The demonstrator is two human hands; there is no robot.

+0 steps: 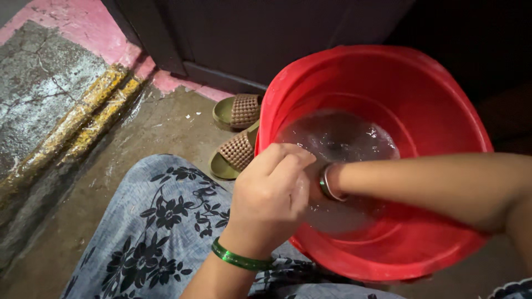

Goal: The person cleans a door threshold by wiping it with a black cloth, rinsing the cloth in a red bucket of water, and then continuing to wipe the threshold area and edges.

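Red plastic: the tub (443, 105) fills the right half of the view, tilted toward the person, with a shallow pool of foamy water (338, 138) at its bottom.
Left hand: the left hand (271, 194) sits at the tub's near-left rim, knuckles up, fingers curled together over the other wrist; what the fingertips pinch, if anything, is hidden under them.
Right hand: the right hand (315, 185) is almost wholly covered by the left one, so I cannot tell whether it is spread or closed, or whether it holds something.
Right forearm: it (432, 185) runs nearly level across the tub from the right edge of the view toward the left hand; that is the long axis here.
Bangle at the grip: a silver-and-green bangle (327, 182) rings the right wrist, touching the left hand's fingertips on their right side.
Second bangle: a green bangle (238, 257) rings the left wrist, just below and behind the grip, outside the tub.
Water from the grip: just beyond and to the right, lower down inside the tub; the hands look to be above or barely at its surface.
Nearer hand: both meet at one spot, left on top.
Left of the grip: two olive slippers (235, 135) on wet concrete, just beside the tub wall.
Below the grip: a floral blue garment (160, 221) over the knee.
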